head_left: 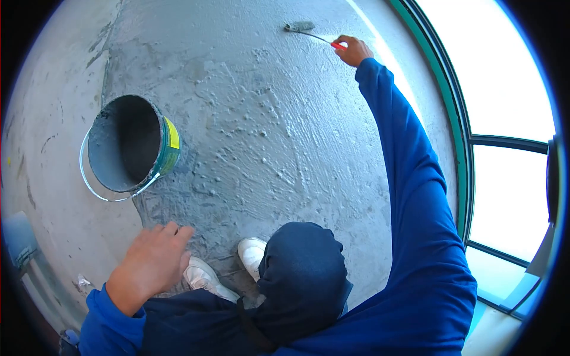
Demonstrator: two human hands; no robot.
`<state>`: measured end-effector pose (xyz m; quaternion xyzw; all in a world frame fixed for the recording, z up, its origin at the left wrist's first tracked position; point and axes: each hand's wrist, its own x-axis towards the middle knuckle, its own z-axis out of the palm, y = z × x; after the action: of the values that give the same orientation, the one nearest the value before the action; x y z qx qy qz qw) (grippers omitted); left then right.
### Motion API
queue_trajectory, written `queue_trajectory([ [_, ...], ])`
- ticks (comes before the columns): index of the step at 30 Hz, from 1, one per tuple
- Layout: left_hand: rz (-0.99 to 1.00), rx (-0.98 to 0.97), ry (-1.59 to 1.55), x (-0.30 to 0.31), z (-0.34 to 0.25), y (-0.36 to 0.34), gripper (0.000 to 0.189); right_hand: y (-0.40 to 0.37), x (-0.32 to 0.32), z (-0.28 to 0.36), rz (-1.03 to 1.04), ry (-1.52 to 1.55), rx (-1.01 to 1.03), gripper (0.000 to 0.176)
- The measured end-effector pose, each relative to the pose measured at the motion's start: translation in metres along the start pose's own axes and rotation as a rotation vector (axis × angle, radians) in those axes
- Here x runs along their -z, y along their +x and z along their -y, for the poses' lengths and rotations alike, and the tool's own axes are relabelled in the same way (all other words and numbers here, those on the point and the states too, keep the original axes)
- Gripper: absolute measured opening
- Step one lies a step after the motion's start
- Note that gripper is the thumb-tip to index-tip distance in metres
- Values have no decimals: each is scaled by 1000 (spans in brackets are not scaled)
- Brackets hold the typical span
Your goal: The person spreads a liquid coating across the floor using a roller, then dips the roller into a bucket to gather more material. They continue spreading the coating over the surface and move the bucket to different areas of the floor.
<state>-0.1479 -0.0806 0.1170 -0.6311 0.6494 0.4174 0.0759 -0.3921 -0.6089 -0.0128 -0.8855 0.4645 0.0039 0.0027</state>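
Observation:
My right hand (355, 51) reaches far forward, closed round the red handle of a paint roller (300, 26). The roller's grey-coated sleeve lies on the floor (255, 113), whose surface is wet and grey with ridges and small lumps. My left hand (155, 258) is held low over my lap, its fingers loosely bent and slightly apart, with nothing in them. Forward of it stands a green and yellow bucket (169, 145), its inside smeared with grey coating and its wire handle hanging down on the near side. The bottom of the bucket is in shadow.
My white shoes (205, 277) are on the floor below my bent knee (306, 261). A green-framed window (454, 113) runs along the right. Paler, dry-looking floor (56, 136) lies left of the bucket. A bluish container (19, 237) is at the left edge.

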Motion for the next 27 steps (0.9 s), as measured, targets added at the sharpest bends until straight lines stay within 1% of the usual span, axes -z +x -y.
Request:
queue_trajectory([
  [2,-6,0,3,1,-1,0,36,-27,6,-9,89,8,-68,31],
  [4,-21,-12,7,0,-3,0,36,-64,3,-25,60,53,-60,31],
  [6,-30,-23,25,-1,-7,0,36,-110,2,-41,94,64,-119,33],
  [9,-37,-25,58,-3,-15,-1,36,-190,1,-69,93,104,-137,33],
  [14,-50,-28,92,-4,-34,-5,36,-334,13,-97,155,165,-275,32],
  [18,-43,-23,102,-2,-48,-5,37,-440,17,-125,160,228,-351,32],
  [22,-40,-36,133,-3,-58,-4,38,-535,25,-144,230,221,-459,31],
  [24,-47,-48,139,-3,-62,-4,38,-576,31,-149,163,205,-423,30],
  [26,-51,-54,136,-4,-62,-4,38,-601,49,-138,192,165,-455,30],
  [27,-50,-56,139,-5,-62,-5,38,-616,49,-134,167,181,-462,30],
])
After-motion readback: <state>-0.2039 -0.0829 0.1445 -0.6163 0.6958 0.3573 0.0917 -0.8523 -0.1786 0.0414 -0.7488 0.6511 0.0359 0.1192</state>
